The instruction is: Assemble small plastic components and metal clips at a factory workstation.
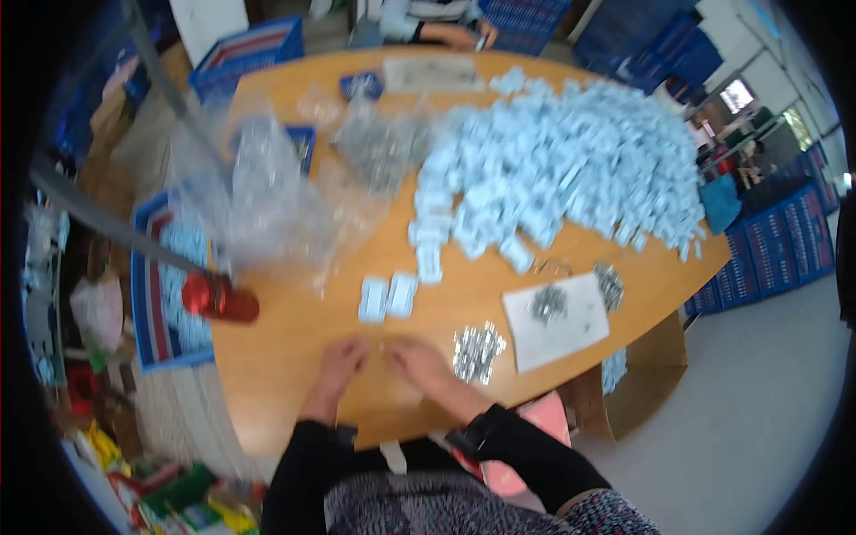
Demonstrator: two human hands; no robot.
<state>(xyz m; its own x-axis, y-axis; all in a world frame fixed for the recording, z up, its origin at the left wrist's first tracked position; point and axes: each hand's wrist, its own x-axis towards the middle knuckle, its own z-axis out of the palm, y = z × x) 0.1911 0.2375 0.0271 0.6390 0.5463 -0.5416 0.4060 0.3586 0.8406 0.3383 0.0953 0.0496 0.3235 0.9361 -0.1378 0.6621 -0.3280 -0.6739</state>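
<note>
Head view, and here's the left hand (345, 359) low over the table (276, 374), fingers curled; whether they grip anything, I can't tell. Facing it, the right hand (417, 363), fingers bunched, a pale speck at the tips too blurred to name. They're close together, apparently for fine fingerwork. Two blue pieces (373, 300) (402, 295) lie side by side just beyond, seemingly kept apart from the big heap (571, 160) for easy reach. Metal bits (479, 352) sit right of the right hand, likely handy for picking.

Left hand (342, 364) and right hand (421, 364) are near two light-blue pieces (373, 300)
</note>
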